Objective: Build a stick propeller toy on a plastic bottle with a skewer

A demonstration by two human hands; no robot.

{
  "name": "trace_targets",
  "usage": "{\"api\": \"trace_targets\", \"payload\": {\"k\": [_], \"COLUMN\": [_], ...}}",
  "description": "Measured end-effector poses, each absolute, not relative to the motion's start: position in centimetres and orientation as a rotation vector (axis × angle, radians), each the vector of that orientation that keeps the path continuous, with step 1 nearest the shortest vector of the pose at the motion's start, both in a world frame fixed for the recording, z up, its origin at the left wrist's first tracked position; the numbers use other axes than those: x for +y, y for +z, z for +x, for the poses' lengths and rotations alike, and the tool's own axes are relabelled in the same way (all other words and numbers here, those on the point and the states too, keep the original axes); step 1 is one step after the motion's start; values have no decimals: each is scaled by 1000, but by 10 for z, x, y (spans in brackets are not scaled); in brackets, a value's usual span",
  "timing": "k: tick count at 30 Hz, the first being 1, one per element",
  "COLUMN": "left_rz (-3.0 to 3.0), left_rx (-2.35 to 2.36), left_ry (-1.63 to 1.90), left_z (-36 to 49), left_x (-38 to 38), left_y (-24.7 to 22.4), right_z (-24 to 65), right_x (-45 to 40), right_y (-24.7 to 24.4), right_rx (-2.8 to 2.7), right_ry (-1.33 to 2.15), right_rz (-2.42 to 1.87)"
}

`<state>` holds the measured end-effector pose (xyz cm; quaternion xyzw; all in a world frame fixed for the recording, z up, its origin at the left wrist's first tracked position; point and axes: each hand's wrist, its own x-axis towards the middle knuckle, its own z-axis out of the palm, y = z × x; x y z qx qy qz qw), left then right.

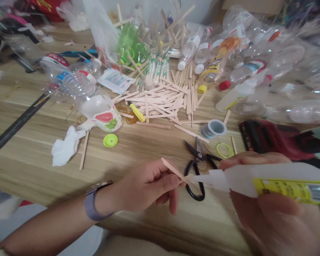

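The right hand (280, 220) grips a translucent squeeze bottle (242, 179), its yellow barcoded label (293, 189) too blurred to read, nozzle (206, 179) at a pale, flat craft stick (172, 168) pinched by the left hand (146, 188) above the tabletop (138, 145).

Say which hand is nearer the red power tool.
Right. The right hand is just in front of the red power tool; the left hand is farther away, to its left.

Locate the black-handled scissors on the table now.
In the head view, the scissors lie just right of centre, nearer the viewer than the grey spool, partly hidden behind the wooden stick in the left hand.
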<state>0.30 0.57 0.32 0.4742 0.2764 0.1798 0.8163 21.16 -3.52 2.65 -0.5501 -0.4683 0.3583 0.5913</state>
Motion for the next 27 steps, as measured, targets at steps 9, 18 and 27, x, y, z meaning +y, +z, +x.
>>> {"api": "trace_targets", "payload": {"k": [9, 18, 27], "left_rz": [1013, 954, 932], "left_rx": [588, 655, 630], "left_ry": [361, 337, 361], "left_z": [3, 3, 3], "left_x": [6, 5, 5], "left_y": [2, 6, 6], "right_z": [214, 213, 216], "right_x": [-36, -35, -38], "right_y": [24, 23, 22], "right_rx": [-1036, -1066, -1084], "right_ry": [927, 922, 902], "right_rz": [-1244, -1216, -1210]}}
